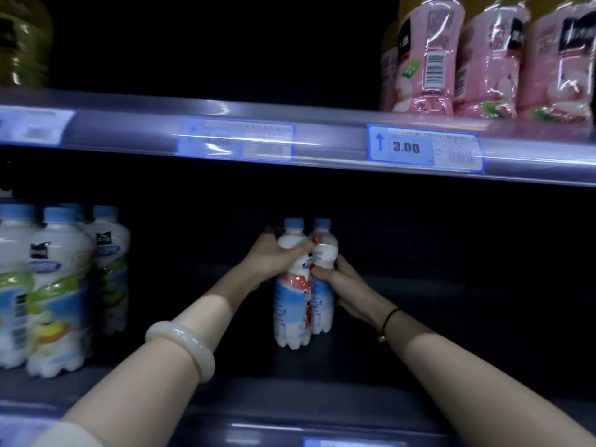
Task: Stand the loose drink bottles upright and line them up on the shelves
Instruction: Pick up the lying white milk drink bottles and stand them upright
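Two white drink bottles with blue caps stand upright side by side, deep on the lower shelf [403,356]. The front bottle [292,314] carries a red and blue label, and my left hand [274,256] grips its upper part. Behind and to the right stands the second bottle [322,304]; my right hand [345,288] holds its middle, thumb on the front. Both bottles touch each other.
Several white bottles with green and blue labels [54,285] stand in rows at the lower shelf's left. Pink bottles [483,59] line the upper shelf at the right, a yellow-green one [22,40] at the left. A price rail [290,137] with tags fronts the upper shelf.
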Demonstrator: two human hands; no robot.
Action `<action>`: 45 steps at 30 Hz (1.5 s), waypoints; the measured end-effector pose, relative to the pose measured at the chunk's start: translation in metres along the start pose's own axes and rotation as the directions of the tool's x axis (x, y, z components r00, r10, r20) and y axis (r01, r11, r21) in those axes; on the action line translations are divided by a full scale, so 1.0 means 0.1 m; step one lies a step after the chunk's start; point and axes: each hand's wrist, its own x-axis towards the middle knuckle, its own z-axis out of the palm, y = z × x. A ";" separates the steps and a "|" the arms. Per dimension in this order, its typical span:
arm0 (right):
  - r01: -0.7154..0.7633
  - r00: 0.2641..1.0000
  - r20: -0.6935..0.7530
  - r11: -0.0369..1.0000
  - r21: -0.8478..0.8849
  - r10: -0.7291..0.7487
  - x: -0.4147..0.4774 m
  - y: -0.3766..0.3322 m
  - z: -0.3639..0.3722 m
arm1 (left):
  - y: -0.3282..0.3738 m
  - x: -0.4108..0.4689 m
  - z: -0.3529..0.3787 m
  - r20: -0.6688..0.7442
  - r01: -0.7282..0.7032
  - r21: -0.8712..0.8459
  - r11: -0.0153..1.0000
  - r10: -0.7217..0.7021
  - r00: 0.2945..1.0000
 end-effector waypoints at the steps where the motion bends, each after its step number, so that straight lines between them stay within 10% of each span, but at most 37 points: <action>1: 0.014 1.000 0.000 1.000 -0.008 -0.014 -0.02 0.00 0.05 | -0.05 -0.07 -0.05 0.045 0.022 0.072 0.997 -0.026 0.999; 30: -0.113 0.947 -0.321 0.964 -0.243 0.030 -0.63 -0.30 2.44 | -0.27 -1.41 -1.77 -0.251 0.091 0.251 0.964 -0.026 0.968; 45: -0.136 0.941 -0.337 0.943 -0.305 0.026 -0.44 -0.31 2.59 | -0.19 -1.43 -1.81 -0.308 0.169 0.749 0.641 0.111 0.945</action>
